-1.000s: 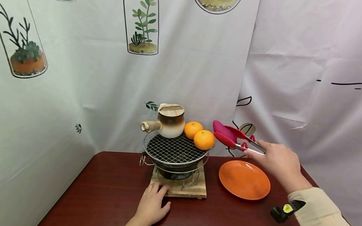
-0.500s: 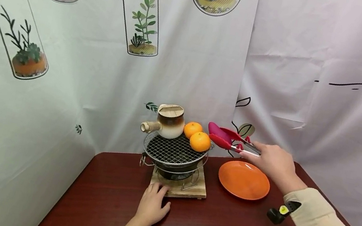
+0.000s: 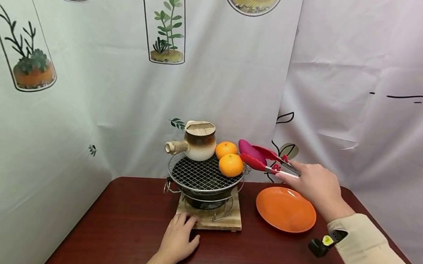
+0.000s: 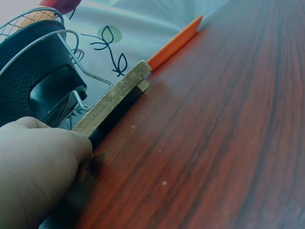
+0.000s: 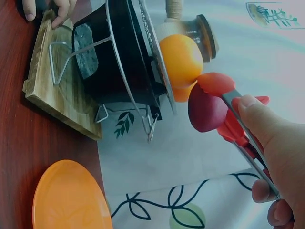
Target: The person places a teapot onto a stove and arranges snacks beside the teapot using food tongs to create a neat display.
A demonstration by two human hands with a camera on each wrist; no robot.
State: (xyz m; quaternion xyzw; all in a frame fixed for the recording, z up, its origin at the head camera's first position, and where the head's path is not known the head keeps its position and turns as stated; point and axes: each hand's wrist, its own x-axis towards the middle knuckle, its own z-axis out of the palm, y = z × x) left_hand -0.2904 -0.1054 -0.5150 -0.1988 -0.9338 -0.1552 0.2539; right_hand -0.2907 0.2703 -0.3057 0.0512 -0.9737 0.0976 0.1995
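My right hand grips metal-handled tongs with red tips. Between the tips is a smooth, purple, oval, potato-like thing, held at the right rim of the round grill. It sits right beside the front orange on the mesh; another orange lies behind. A clay pot with a wooden lid and side handle stands at the back of the mesh. My left hand rests its fingers on the near edge of the wooden board under the grill, thumb spread aside.
An orange plate lies on the dark red table, right of the board. A printed white curtain hangs close behind the grill. Wire legs stand between grill and board.
My right hand has moved left with the tongs and the purple thing. The front orange has shifted left along the mesh. The left hand has stayed in place.
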